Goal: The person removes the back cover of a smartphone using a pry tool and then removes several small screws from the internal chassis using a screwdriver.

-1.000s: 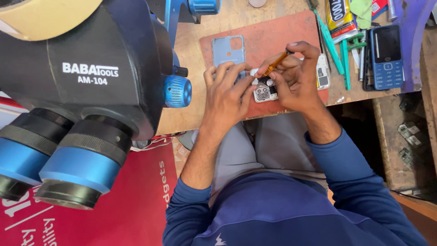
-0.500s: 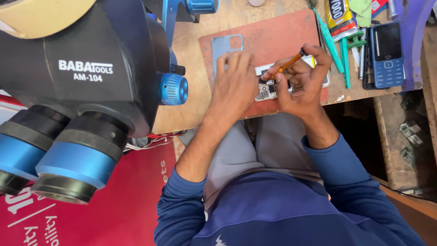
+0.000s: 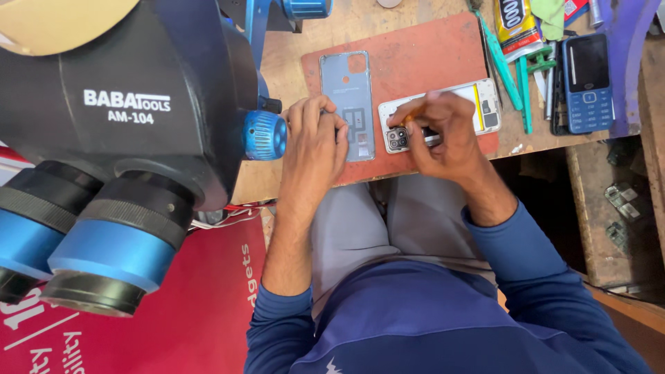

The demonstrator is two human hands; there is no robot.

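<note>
Opened white smartphone [image 3: 478,104] lies flat, back side up, long axis left-right, on the red work mat [image 3: 422,55] near its front edge; insides exposed, yellow strip across near the right end, black camera cluster at the left end, middle hidden under the hand. Thin orange-handled tool [image 3: 409,119], mostly hidden in the fingers, tip down at the camera end of the phone. Grey back cover [image 3: 346,90] lies flat just left of the phone, inner face up, long axis front-back, square camera cutout at the far end
</note>
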